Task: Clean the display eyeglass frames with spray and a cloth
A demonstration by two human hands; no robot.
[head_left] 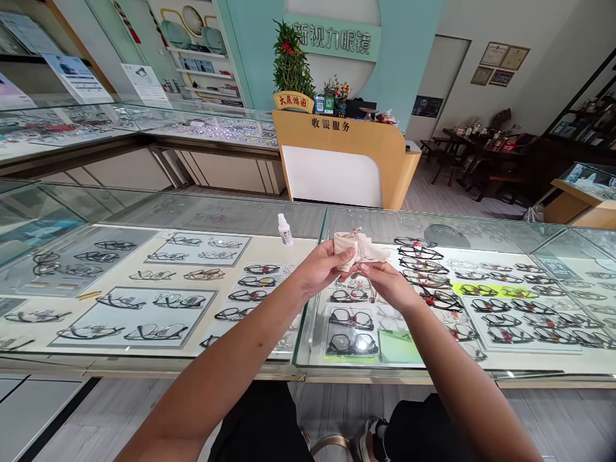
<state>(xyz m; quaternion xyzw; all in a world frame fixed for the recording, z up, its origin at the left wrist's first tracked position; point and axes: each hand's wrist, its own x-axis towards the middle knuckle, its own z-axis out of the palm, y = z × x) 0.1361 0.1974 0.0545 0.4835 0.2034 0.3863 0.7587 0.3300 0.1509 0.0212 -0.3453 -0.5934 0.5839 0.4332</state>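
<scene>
My left hand (323,266) is closed around a pale cleaning cloth (368,249) that wraps part of a pair of thin-framed glasses (357,232). My right hand (387,282) pinches the glasses from below, its fingers pressed together against the frame and cloth. Both hands hover just above the glass counter (269,215). Most of the glasses are hidden by the cloth and fingers. A small white spray bottle (285,229) stands on the counter a little to the left of my left hand.
Under the glass lie several rows of eyeglass frames (351,319) on trays. A wooden cashier desk (346,157) with a small potted tree (291,64) stands behind the counter. More display cases (144,125) are at left, dark tables and chairs (481,151) at right.
</scene>
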